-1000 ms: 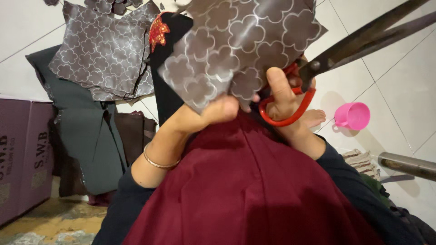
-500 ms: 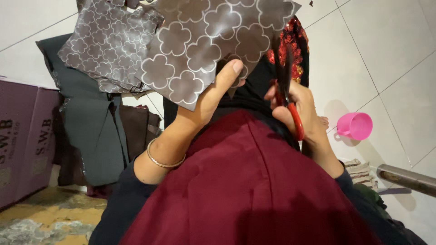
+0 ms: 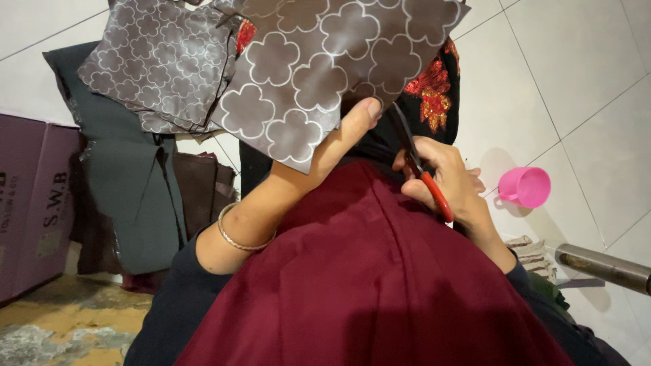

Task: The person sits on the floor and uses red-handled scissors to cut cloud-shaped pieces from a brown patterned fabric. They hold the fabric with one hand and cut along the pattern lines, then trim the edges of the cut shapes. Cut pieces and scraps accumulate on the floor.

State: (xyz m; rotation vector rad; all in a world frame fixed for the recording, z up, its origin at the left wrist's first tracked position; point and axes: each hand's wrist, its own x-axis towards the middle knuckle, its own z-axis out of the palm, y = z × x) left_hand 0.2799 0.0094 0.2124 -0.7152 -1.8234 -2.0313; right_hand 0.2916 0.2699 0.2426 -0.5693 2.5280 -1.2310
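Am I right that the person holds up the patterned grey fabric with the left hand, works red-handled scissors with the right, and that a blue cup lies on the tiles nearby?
Not quite: the cup is pink, not blue, as the head view shows. The rest holds: the left hand holds up the patterned grey fabric, and the right hand works the red-handled scissors.

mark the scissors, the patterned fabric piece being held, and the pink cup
scissors (image 3: 437, 195): head view, on the red handle.
patterned fabric piece (image 3: 319, 61): head view, middle of the brown cloth.
pink cup (image 3: 525, 186): head view, on its rim.
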